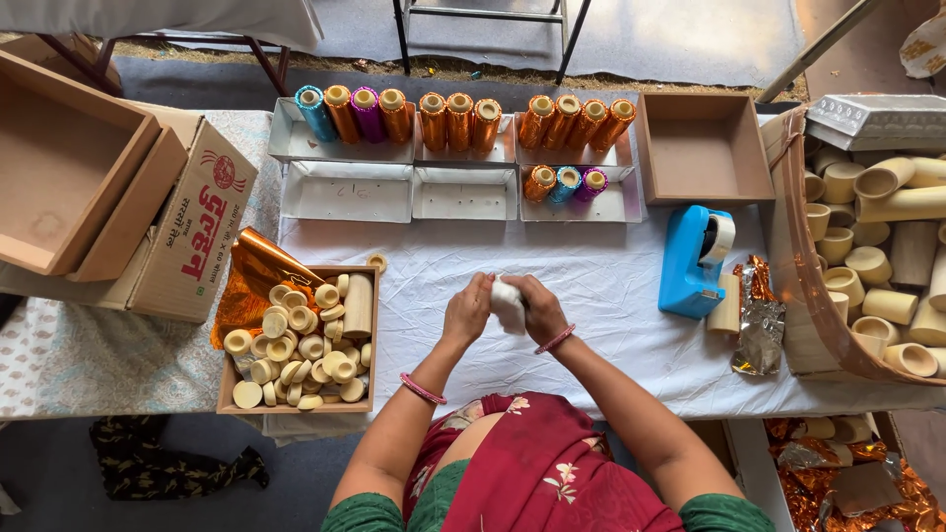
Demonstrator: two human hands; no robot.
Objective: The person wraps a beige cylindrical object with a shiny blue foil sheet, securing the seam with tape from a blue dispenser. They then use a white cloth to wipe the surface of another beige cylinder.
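The left hand (466, 311) and the right hand (537, 307) meet above the middle of the surface (591, 286), which is covered with a white cloth. Both hands are closed around a small white piece (508, 303), the fingers of each pressed on its sides (what exactly the piece is, I cannot tell). It is held between the two hands, just above the cloth.

To the left of the left hand stands a shallow brown box (296, 340) full of short pale rings and tubes, with a sheet of orange foil (251, 281) lying under its far corner. To the right of the right hand sits a blue tape dispenser (690, 261), and beyond it a large basket (803, 256) holds many pale cardboard tubes. Farther from the hands, at the far edge of the surface, white trays (345, 192) carry rows of foil-wrapped tubes (458, 120), mostly orange, some blue and purple. An empty brown box (702, 153) stands beside these trays.
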